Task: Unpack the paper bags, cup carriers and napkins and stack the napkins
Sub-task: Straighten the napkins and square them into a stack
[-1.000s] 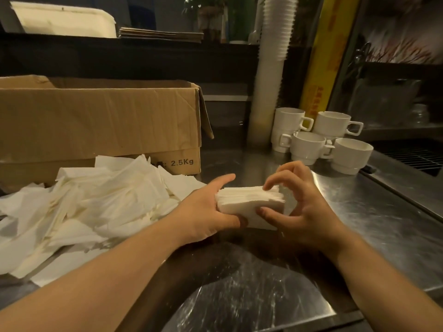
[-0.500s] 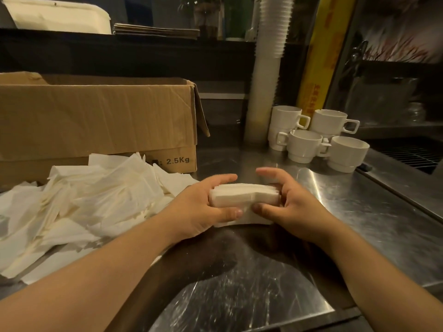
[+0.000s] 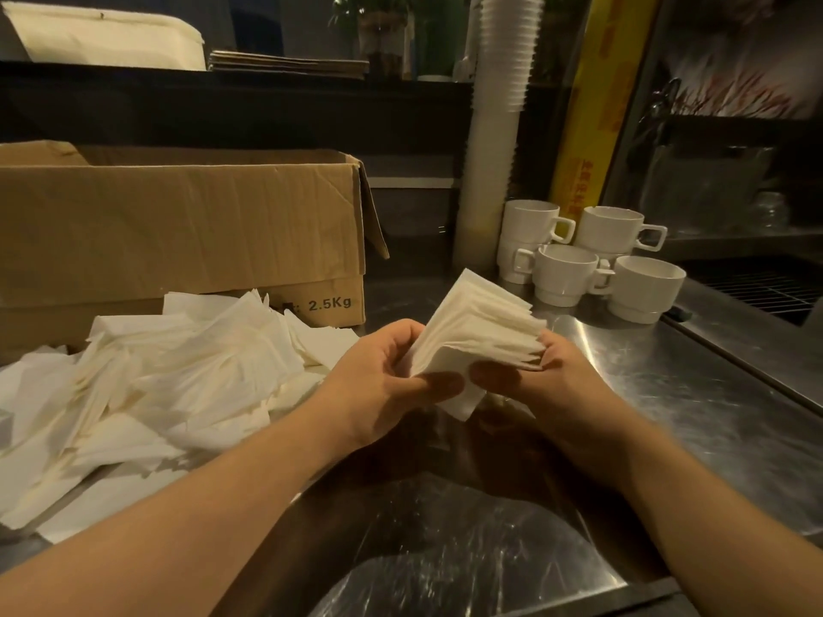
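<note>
steel counter (image 3: 668, 394) | dark back shelf (image 3: 222, 104) | dim warm light

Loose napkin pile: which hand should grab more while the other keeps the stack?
Left. The left hand is beside the loose napkin pile; the right hand, farther away, can keep gripping the napkin stack.

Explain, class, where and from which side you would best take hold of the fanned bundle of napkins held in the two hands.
Grip the napkin bundle at its near lower end, where the left hand and right hand already pinch it. There the sheets lie together; the far upper edges splay apart like a fan. Probably best to come from both sides, thumbs on the near face, fingers behind.
</note>
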Available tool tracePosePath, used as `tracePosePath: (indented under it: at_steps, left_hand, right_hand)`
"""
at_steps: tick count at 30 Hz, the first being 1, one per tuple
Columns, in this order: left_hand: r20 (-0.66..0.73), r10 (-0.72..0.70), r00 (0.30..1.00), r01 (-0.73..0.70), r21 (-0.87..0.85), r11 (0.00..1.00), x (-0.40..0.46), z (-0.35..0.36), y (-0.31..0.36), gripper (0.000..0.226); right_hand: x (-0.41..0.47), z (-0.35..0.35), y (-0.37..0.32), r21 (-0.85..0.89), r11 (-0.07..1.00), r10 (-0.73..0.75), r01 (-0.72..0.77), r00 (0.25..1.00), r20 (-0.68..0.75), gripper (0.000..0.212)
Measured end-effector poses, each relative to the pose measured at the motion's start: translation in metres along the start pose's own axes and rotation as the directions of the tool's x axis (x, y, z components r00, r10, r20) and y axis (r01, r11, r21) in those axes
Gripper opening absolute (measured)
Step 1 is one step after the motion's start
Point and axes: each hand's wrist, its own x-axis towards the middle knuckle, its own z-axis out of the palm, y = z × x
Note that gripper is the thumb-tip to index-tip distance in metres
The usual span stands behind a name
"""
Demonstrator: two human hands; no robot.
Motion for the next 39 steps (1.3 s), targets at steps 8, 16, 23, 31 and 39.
tracePosePath:
  at_steps: [8,16,23,31,39]
  left_hand:
    - [-0.001,0.029,1.000,-0.028,0.161,0.987,0.000,0.002,-0.006,0.116]
    - [-0.014,-0.052,0.999,0.053,0.375,0.925,0.002,-0.004,-0.002,0.078]
    - [0.109,-0.072,0.991,0.037,0.299,0.953,0.001,-0.006,-0.010,0.082]
    - [-0.057,-0.019,0.998,0.037,0.329,0.944,0.002,-0.014,-0.013,0.056]
    - [-0.064,-0.030,0.998,0.049,0.335,0.941,0.003,-0.013,-0.014,0.055]
  right_hand:
    - [0.002,-0.010,0.006,-0.148,0.979,-0.162,0.141,0.976,-0.144,0.033]
    - [0.011,-0.010,0.012,-0.580,0.814,-0.076,0.043,0.997,-0.032,0.084]
    - [0.010,-0.012,0.012,-0.565,0.824,0.136,-0.048,0.984,0.114,0.133]
    - [0.009,-0.012,0.011,-0.629,0.777,-0.173,0.014,0.966,-0.192,0.051]
    - [0.008,-0.015,0.012,-0.695,0.719,-0.116,-0.027,0.981,-0.158,0.034]
